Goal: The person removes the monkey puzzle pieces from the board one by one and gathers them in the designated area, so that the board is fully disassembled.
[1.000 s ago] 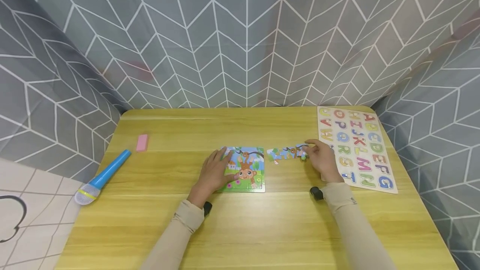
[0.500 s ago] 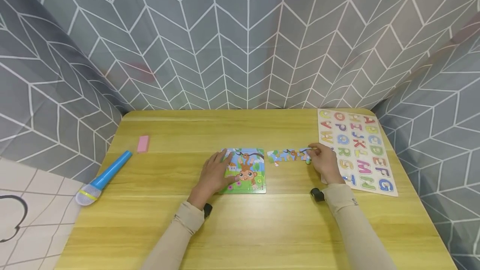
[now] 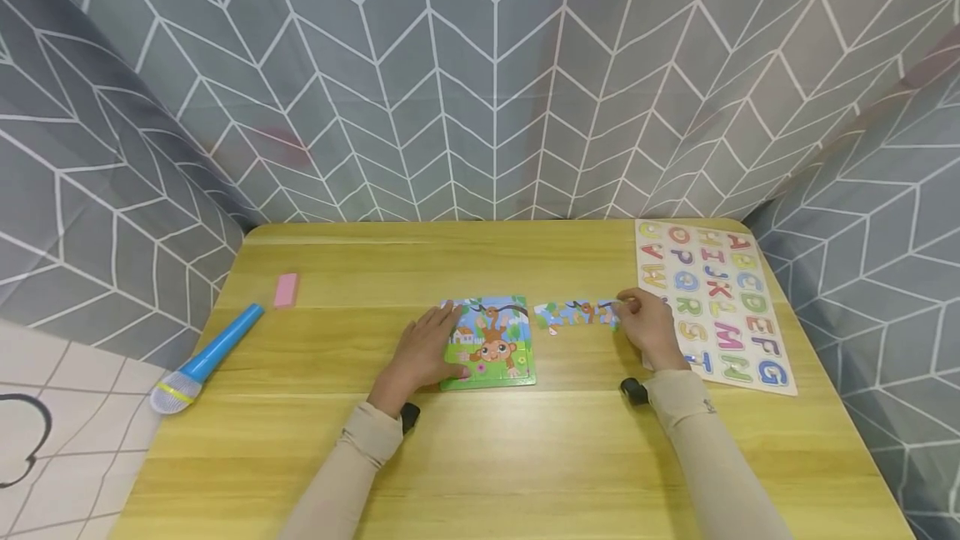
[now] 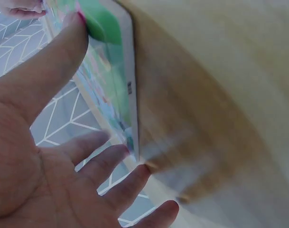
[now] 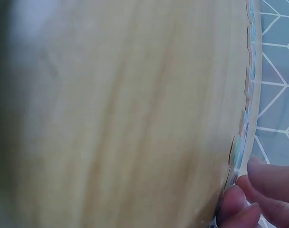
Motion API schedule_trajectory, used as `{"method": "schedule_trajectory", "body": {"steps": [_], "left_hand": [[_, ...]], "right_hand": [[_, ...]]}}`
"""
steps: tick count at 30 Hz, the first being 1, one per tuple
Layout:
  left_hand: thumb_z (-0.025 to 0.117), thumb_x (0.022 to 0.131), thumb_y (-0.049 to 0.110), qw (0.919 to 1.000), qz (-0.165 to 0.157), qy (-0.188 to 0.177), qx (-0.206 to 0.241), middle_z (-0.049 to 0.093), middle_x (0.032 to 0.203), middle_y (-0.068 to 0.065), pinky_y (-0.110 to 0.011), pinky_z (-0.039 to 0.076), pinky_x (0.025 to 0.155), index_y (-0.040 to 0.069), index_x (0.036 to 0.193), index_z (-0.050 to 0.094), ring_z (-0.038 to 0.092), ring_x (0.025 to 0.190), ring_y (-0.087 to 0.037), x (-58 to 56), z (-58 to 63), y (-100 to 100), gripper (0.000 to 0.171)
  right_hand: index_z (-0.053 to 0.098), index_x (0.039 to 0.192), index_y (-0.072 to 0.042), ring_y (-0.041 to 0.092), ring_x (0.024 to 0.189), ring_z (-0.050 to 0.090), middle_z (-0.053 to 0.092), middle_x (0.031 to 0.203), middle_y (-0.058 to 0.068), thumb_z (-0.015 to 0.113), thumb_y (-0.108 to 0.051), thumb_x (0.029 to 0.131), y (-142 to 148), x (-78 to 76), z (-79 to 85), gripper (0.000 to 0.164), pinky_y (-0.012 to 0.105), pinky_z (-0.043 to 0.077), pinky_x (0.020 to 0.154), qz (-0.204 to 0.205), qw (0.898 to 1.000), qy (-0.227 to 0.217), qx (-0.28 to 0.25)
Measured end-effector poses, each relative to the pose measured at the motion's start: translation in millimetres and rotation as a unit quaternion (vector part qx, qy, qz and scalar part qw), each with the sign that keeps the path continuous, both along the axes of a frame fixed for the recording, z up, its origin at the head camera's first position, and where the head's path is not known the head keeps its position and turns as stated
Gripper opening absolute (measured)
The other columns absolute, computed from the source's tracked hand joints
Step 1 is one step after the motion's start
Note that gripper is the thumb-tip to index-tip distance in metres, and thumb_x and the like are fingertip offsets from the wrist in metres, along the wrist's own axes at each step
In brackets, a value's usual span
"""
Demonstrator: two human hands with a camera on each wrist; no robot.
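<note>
A square monkey jigsaw puzzle [image 3: 492, 351] lies on the table in the head view. My left hand [image 3: 422, 351] is at its left side, the thumb on its lower left corner. In the left wrist view the fingers [image 4: 125, 187] spread out beside the puzzle's edge, fairly straight. To the right of the puzzle lies a strip of joined jigsaw pieces [image 3: 573, 312], also with a brown monkey picture. My right hand [image 3: 647, 327] pinches the piece at the strip's right end, fingers curled and partly hiding it. The right wrist view has the fingertips [image 5: 232, 202] right at the strip's end.
A letter board [image 3: 716, 307] lies just right of my right hand, partly behind it. On the left are a blue toy microphone [image 3: 213, 352] and a pink block [image 3: 286, 290]. A grey patterned curtain [image 3: 480, 82] hangs beyond the table's far edge [image 3: 450, 227].
My left hand has slid a little left and its thumb lower on the puzzle, which has turned slightly. My right hand has drawn slightly right and down, and the strip's right end lies more level.
</note>
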State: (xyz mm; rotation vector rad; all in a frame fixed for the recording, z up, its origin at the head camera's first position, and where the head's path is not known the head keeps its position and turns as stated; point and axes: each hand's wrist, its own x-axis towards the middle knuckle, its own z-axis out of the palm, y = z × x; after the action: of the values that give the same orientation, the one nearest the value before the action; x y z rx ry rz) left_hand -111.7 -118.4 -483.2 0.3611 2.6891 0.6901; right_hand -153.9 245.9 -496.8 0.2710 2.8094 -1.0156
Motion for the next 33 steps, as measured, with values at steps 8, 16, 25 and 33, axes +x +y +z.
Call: {"method": "schedule_trajectory", "body": {"steps": [8,16,25,33], "left_hand": [[0.087,0.077,0.032,0.999,0.033,-0.019,0.025,0.017,0.169,-0.013,-0.065,0.011,0.125,0.017,0.163,0.009,0.012,0.158,-0.036,2.7,-6.8,3,0.118],[0.089,0.074,0.024,0.9986,0.027,0.039,0.025,0.036,0.16,-0.017,-0.061,0.023,0.124,0.015,0.162,0.02,0.032,0.149,-0.041,6.2,-7.9,12,0.112],[0.091,0.07,0.021,0.9972,0.012,0.073,-0.009,0.058,0.128,-0.014,-0.057,0.037,0.117,0.008,0.159,0.028,0.053,0.116,-0.032,5.8,-3.1,18,0.11],[0.092,0.07,0.02,0.9974,0.007,0.07,-0.014,0.058,0.118,-0.01,-0.05,0.044,0.107,0.009,0.158,0.03,0.051,0.105,-0.027,4.6,-1.3,19,0.108]], "right_hand": [[0.058,0.13,0.008,0.038,0.099,0.055,0.056,0.117,0.03,0.059,-0.015,0.1,-15,4.3,5.4,0.038,0.043,0.05,0.082,0.013,0.998,0.064,-0.011],[0.065,0.121,0.005,0.027,0.087,0.057,0.06,0.108,0.021,0.065,-0.015,0.097,-67,12.4,8.0,0.031,0.033,0.051,0.074,0.093,0.991,0.098,-0.005],[0.068,0.119,-0.001,0.017,0.074,0.051,0.061,0.091,0.009,0.075,-0.016,0.09,-122,27.0,11.2,0.034,0.026,0.044,0.065,0.168,0.982,0.086,-0.013],[0.063,0.13,-0.004,0.012,0.068,0.048,0.058,0.084,0.001,0.08,-0.025,0.084,-143,34.5,7.6,0.053,0.022,0.041,0.059,0.209,0.976,0.042,-0.033]]}}
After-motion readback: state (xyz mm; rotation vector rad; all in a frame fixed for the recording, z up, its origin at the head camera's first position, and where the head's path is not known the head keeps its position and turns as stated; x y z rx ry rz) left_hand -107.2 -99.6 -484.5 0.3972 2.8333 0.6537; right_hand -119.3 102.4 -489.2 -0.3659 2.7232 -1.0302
